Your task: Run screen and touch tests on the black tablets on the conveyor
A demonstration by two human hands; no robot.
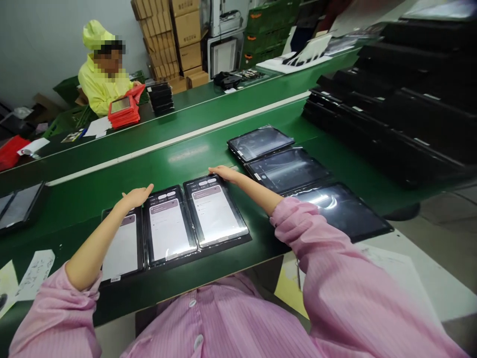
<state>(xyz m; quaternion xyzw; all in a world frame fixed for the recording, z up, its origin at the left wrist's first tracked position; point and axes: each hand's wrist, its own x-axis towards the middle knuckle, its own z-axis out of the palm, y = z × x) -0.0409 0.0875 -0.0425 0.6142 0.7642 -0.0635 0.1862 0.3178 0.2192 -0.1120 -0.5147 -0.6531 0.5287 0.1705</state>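
Three lit tablets (172, 226) in a row on a green bench

So the three sit side by side at the near edge of the bench (208, 149), screens up and glowing white with a purplish band toward the far end. They're slightly slanted, and there's what looks like clear film around the edges. The left one is partly hidden by an arm.

Left hand (137, 197) is over the far end of the row, about where the left and middle tablets meet. Fingers are stretched out toward the right, released rather than gripping. Can't tell if it's actually touching either one. Right hand (224, 173) is at the far edge of the right tablet, fingers also extended and loose, with the tips right by that edge. Contact is too hard to call there too. Both arms come out of rolled-up pink sleeves (328, 248).

Just right of the row, three dark tablets (286, 169) run from near to far, screens up and shiny. Past them on the right are big piles of black devices (391, 109). Over on the left edge there's another device (22, 206), with a handwritten note (37, 273) nearer.

A white strip (179, 138) runs along the bench. Beyond it, far left, a co-worker in yellow (106, 84) sits by a red stack (124, 112) and a black stack (160, 98). Cardboard boxes (186, 32) and green crates (266, 32) are piled behind.
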